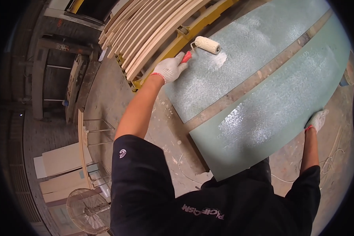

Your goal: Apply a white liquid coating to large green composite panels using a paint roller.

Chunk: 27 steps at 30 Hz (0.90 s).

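My left hand, in a white knit glove with a red cuff, is closed round the red handle of a paint roller. The roller's cream nap lies over the far pale green panel, beside a thick white patch of wet coating. A second pale green panel lies nearer me, smeared with glossy wet coating. My right hand, gloved the same way, is at that near panel's right edge; its fingers are partly hidden, and whether they grip the edge I cannot make out.
A stained wooden beam runs between the panels, and another support crosses under their left ends. Long wooden strips lie on a yellow metal frame beyond. A round fan stands lower left. A cable trails over the floor.
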{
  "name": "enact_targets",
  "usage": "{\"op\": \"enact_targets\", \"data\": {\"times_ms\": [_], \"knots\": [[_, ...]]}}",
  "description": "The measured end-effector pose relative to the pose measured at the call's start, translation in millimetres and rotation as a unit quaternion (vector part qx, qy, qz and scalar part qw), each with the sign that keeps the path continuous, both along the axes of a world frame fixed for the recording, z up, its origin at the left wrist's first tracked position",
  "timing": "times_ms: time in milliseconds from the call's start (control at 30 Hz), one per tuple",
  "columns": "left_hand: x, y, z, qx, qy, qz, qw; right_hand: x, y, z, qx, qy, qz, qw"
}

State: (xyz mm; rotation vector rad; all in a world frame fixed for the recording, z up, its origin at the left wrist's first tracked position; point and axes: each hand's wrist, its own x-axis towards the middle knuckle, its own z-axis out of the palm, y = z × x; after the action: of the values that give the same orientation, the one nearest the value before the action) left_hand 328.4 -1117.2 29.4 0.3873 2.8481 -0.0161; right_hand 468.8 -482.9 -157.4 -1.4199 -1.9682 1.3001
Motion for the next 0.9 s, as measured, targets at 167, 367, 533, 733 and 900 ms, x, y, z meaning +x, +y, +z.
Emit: {"op": "enact_targets", "data": {"times_ms": [167, 367, 533, 733, 900], "knots": [[87.3, -82.5, 2.0, -0.017, -0.034, 0.063, 0.997, 13.7, 28.5, -22.7, 0.037, -0.024, -0.033, 0.999], [136.2, -137.9, 13.7, -0.142, -0.086, 0.114, 0.979, 12.2, -12.6, 2.1, 0.067, -0.056, -0.028, 0.996], [-25.3, 23.1, 15.4, -0.044, -0.087, 0.027, 0.995, 20.3, 6.3, -15.0, 0.082, -0.057, -0.006, 0.995], [-159.9, 232.5, -4.0, 0.038, -0.012, -0.087, 0.995, 4.5, 4.1, -8.8, 0.09, -0.083, 0.004, 0.992], [-110.8, 188.9, -6.7, 0.024, -0.027, -0.106, 0.994, 2.6, -7.5, 13.0, 0.014, -0.056, -0.007, 0.998]]}}
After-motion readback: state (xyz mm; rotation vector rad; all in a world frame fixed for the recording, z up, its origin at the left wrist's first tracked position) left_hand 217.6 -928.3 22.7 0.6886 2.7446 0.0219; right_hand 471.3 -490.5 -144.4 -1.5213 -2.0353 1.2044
